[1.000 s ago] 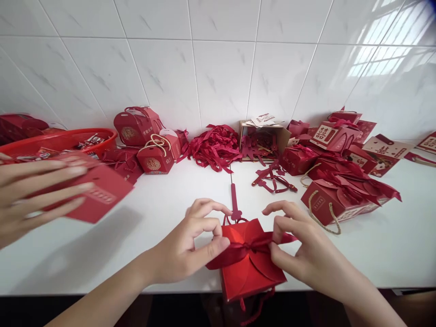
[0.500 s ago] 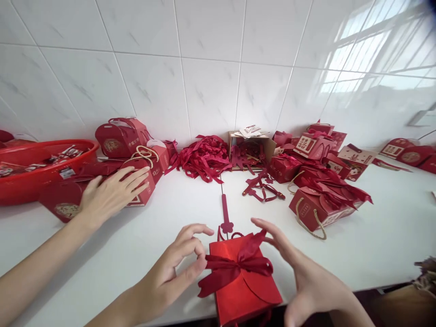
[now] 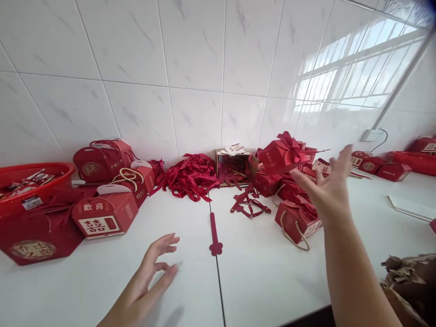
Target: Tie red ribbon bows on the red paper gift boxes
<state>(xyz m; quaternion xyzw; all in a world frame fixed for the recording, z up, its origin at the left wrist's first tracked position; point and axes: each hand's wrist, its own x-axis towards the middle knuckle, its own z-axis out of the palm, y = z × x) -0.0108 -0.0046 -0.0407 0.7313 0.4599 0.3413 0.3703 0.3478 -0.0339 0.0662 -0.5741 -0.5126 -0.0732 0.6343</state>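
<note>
My right hand (image 3: 329, 188) reaches toward the pile at the back right, fingers spread wide. Just left of its thumb a red gift box (image 3: 277, 156) with a ribbon bow sits tilted at the top of the pile; whether the thumb touches it I cannot tell. My left hand (image 3: 155, 270) hovers over the white table, fingers apart and holding nothing. A dark red strap with a flower-shaped end (image 3: 214, 234) lies on the table between the hands.
Red ribbons (image 3: 192, 177) are heaped by the tiled wall, beside an open carton (image 3: 254, 165) of straps. Loose straps (image 3: 250, 204) lie before it. Red boxes (image 3: 105, 213) and a red basin (image 3: 64, 175) stand left. A rope-handled box (image 3: 296, 222) stands right.
The bow-tied gift box has gone from in front of me to the pile at right, with my right hand moving there. The other person's hand at left is out of view.
</note>
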